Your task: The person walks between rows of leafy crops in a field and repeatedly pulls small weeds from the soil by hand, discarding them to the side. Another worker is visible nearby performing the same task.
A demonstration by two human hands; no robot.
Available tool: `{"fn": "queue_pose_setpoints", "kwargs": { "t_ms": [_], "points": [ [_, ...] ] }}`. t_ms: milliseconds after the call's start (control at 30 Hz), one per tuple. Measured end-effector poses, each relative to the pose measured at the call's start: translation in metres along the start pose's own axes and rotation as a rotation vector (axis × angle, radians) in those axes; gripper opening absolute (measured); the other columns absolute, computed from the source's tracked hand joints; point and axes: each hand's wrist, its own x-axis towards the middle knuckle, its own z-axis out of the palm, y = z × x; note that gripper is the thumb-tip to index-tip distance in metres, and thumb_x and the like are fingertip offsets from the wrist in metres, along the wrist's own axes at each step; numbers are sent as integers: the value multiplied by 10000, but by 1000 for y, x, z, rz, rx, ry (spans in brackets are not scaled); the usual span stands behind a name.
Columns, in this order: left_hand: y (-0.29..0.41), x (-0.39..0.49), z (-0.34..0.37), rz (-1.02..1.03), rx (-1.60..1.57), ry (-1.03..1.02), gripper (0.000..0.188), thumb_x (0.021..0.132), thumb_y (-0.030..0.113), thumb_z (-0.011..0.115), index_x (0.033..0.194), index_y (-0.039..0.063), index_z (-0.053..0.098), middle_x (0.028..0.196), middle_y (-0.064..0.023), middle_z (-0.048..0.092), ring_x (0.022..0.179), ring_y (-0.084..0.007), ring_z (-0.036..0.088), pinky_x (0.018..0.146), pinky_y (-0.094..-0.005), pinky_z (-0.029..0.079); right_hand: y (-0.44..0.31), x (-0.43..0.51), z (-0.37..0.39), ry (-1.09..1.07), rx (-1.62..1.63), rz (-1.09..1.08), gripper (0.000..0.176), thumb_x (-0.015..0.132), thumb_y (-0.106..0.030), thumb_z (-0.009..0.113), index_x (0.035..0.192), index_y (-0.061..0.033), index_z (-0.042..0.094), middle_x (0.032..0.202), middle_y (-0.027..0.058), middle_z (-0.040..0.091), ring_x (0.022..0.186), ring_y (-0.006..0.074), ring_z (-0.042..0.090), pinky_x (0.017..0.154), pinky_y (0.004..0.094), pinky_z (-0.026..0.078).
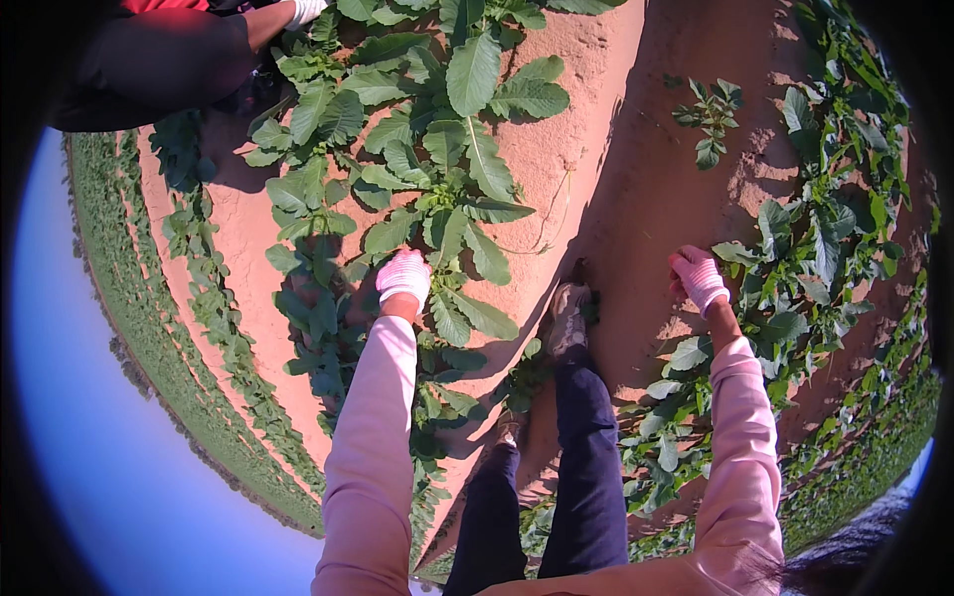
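My left hand (403,277), in a white-and-pink knit glove, reaches in among the leaves of a green leafy plant (446,194) on the raised soil bed. Its fingertips are hidden, so I cannot tell whether they grip a leaf or stem. My right hand (697,277), gloved alike, hangs over the furrow beside the leafy row on the right (827,238). Its fingers are curled in, and nothing shows in them. Long lobed leaves spread over the bed above my left hand. A thin pale stem (550,238) lies curved on the soil.
Another person in dark clothing (171,67), with a white-gloved hand (304,11), is at the upper left. My shoe (569,316) stands in the furrow (633,186). A small plant (709,123) grows farther up the furrow. More crop rows (216,313) run along the left.
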Motion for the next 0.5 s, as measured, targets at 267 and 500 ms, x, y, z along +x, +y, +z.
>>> {"fn": "queue_pose_setpoints", "kwargs": {
  "t_ms": [267,500],
  "points": [
    [5,-2,-2,55,47,-14,316,860,296,467,1028,96,645,1097,-116,635,1015,-307,604,857,-407,491,5,0,1,-9,60,-45,172,873,-184,536,886,-14,561,653,55,541,465,133,525,392,283,416],
    [71,-80,-12,404,-452,250,308,800,363,603,938,88,604,930,-154,595,855,-355,598,753,-447,480,6,0,3,48,-19,-68,176,880,-209,550,862,-37,577,630,36,557,482,126,534,433,279,438]
  ]
}}
